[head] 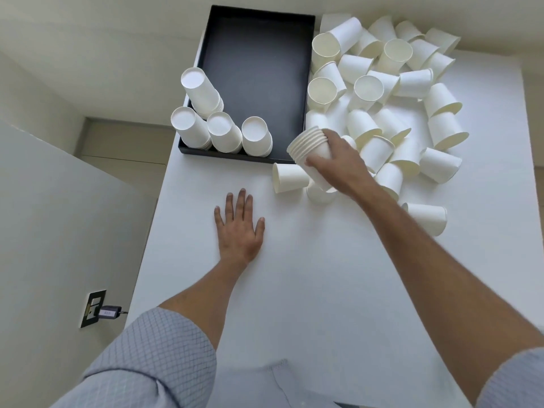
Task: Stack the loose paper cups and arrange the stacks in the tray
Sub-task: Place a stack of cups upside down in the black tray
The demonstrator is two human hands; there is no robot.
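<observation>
Four stacks of inverted paper cups (226, 125) are already stood in the near left corner of the black tray (256, 69), three in a row along the near wall and one behind them; the rest of the tray floor is bare. A fifth stack (309, 145) is gripped in the right hand (335, 163), fingers wrapped around its sides, rims tilted toward the tray, just beyond the tray's near right corner. The left hand (238, 225) is laid flat on the white table (294, 290), fingers spread, nothing held. A large heap of loose cups (382, 98) is still spread to the right of the tray, with one single cup (288, 178) lying beside the held stack. The task is judged well under half finished.
</observation>
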